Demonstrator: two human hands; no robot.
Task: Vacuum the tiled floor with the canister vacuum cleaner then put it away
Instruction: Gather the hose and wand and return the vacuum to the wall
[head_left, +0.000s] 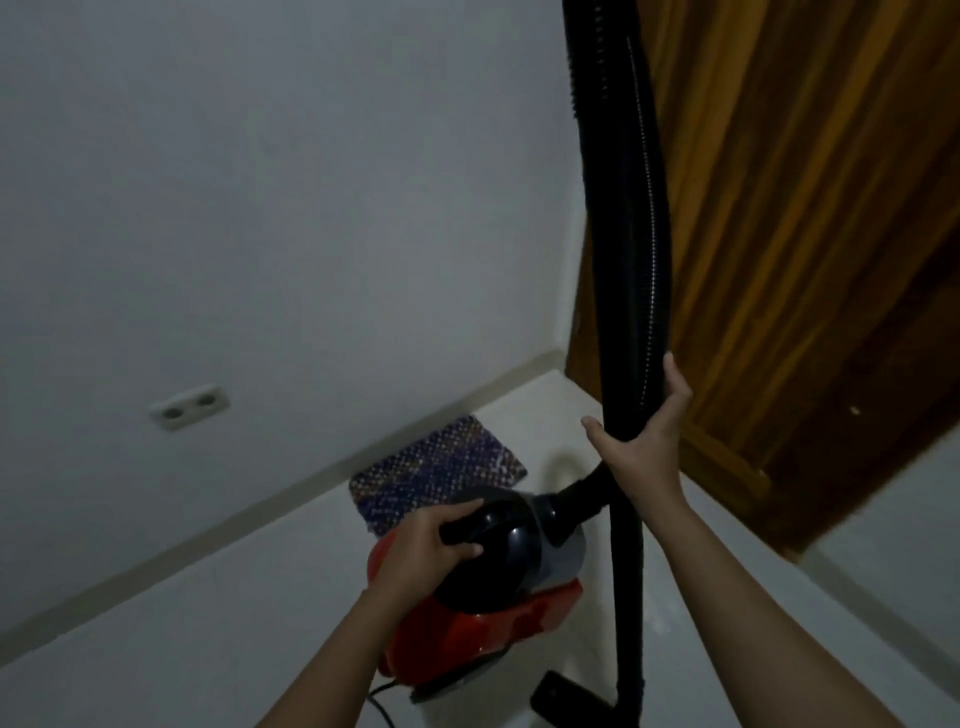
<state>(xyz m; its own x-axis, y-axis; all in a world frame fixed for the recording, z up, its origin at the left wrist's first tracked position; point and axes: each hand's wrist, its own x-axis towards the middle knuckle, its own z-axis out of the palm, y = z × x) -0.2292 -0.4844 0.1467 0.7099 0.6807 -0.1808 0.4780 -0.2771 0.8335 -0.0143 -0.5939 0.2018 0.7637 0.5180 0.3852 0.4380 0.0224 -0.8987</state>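
Observation:
A red and black canister vacuum cleaner (483, 629) is held above the pale tiled floor (208, 623). My left hand (431, 545) is shut on its black top handle. My right hand (641, 441) wraps around the black ribbed hose (631, 260) together with the upright black wand, fingers only loosely curled. The hose loops up past the top of the view. The black floor nozzle (566, 699) sits at the wand's lower end near the floor. A black power cord (382, 701) trails under the canister.
A small woven mat (436, 467) lies on the floor by the wall. A double wall socket (189, 406) is low on the grey wall at the left. A brown wooden door (805, 260) stands at the right, in the room's corner.

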